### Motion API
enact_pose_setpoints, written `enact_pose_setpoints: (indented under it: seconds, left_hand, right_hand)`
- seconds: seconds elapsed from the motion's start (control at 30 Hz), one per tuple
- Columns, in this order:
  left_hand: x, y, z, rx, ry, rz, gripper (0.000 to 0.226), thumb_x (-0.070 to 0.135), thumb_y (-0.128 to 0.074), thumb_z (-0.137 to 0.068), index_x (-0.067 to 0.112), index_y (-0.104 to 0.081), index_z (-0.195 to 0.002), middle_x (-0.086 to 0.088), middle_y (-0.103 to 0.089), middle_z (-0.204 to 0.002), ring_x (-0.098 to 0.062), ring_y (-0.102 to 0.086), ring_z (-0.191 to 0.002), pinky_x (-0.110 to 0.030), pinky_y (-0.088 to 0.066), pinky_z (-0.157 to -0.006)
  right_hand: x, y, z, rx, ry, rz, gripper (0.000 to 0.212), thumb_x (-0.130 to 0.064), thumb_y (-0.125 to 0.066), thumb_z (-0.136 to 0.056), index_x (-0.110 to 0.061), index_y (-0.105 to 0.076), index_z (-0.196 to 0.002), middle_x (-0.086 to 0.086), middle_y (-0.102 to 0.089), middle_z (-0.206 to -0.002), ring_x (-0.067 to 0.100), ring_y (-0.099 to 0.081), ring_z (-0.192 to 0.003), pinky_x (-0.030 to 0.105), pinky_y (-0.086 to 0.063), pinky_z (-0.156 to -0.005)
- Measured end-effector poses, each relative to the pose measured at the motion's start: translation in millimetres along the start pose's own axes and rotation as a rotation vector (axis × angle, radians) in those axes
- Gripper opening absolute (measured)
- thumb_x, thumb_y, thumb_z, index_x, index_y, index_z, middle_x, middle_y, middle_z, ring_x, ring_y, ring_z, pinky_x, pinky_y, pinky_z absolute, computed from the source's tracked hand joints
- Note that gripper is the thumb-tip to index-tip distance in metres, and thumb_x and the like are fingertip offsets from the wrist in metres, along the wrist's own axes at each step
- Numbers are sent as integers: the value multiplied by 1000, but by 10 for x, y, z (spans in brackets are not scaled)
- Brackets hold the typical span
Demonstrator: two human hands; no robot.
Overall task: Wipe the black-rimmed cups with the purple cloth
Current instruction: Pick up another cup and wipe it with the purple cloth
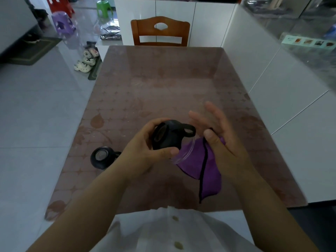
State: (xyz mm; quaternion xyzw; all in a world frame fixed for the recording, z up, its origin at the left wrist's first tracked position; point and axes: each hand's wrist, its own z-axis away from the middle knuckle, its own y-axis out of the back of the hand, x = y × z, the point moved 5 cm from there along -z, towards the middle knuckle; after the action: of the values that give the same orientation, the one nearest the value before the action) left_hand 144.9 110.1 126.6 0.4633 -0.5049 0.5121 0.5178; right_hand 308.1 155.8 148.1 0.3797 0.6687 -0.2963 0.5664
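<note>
Left hand (145,151) closed around a black-rimmed cup (169,135), tipped on its side above the bench (163,79). Right hand (216,135) spread, thumb pinning the purple cloth (201,164), draped beside the cup's clear mouth. Second cup (101,157) down on the bench, leftward.

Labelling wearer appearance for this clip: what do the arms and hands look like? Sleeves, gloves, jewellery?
Both forearms are bare down to the bottom of the frame, with no sleeve visible. The left hand and right hand wear no gloves, and no rings, watch or bands show. The white buttoned garment covers the torso.
</note>
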Motion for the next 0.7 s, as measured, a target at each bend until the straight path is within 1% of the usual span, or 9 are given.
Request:
enact_pose_setpoints:
  seconds: [0.07,0.13,0.23,0.33,0.4,0.47,0.6,0.63,0.7]
  left_hand:
    - [-10,10,6,-68,-10,-35,69,26,-86,-61,30,-51,-121,19,-63,-114,-7,-62,-109,-19,-52,-84]
    - [25,-13,19,-125,-21,-88,75,37,-86,-56,32,-53,-123,14,-59,-122,-14,-58,-117,-28,-53,-90]
    - [105,-63,17,-187,-85,-189,82,32,-86,-59,20,-48,-131,-3,-55,-131,-26,-54,-123,-48,-47,-101]
    - [151,-41,-13,-215,-105,-242,84,20,-86,-59,13,-47,-133,-9,-52,-134,-29,-50,-126,-51,-43,-104]
    - [174,-32,-28,-236,-113,-281,83,18,-85,-59,16,-48,-133,-7,-53,-133,-28,-51,-125,-49,-44,-103]
    - [184,-30,-47,-237,-127,-315,86,20,-86,-58,22,-46,-134,1,-54,-131,-21,-52,-125,-43,-46,-103]
    - [140,-19,-91,-209,-118,-389,102,42,-85,-57,39,-29,-143,8,-49,-135,-16,-47,-130,-42,-41,-108]
    - [122,-14,-102,-190,-120,-442,103,48,-83,-58,43,-25,-143,11,-48,-137,-14,-43,-132,-38,-38,-109]
    - [113,-5,-113,-95,-97,-508,98,57,-76,-56,48,-26,-139,23,-44,-136,1,-39,-129,-17,-34,-103]
  right_hand:
    - [-40,77,-27,132,-5,-115,39,-26,-41,-92,-33,-40,-130,-7,-64,-124,13,-55,-121,39,-40,-107]
    - [-30,57,-51,163,-48,-142,37,-32,-40,-90,-33,-43,-127,-8,-65,-121,12,-56,-119,43,-41,-106]
    - [61,-158,-49,-54,-153,-132,48,-46,-46,-88,-36,-39,-134,-7,-55,-134,13,-52,-124,40,-44,-103]
    - [141,-281,-13,-155,-210,-208,68,-58,-59,-77,-41,-34,-138,3,-49,-139,19,-51,-125,39,-45,-102]
    - [176,-311,-6,-161,-214,-255,78,-60,-64,-72,-41,-31,-140,10,-52,-136,23,-53,-124,42,-44,-103]
    - [203,-319,-15,-140,-202,-296,82,-60,-67,-70,-39,-31,-141,13,-53,-135,26,-54,-123,45,-43,-103]
    - [257,-263,-44,-93,-230,-382,87,-53,-74,-66,-35,-34,-140,15,-54,-133,28,-56,-120,41,-48,-98]
    - [282,-236,-53,-69,-248,-382,87,-54,-75,-63,-34,-36,-139,14,-56,-131,27,-58,-118,39,-50,-96]
    - [337,-174,-78,13,-277,-364,86,-58,-76,-59,-32,-43,-134,11,-61,-126,25,-61,-113,38,-51,-91]
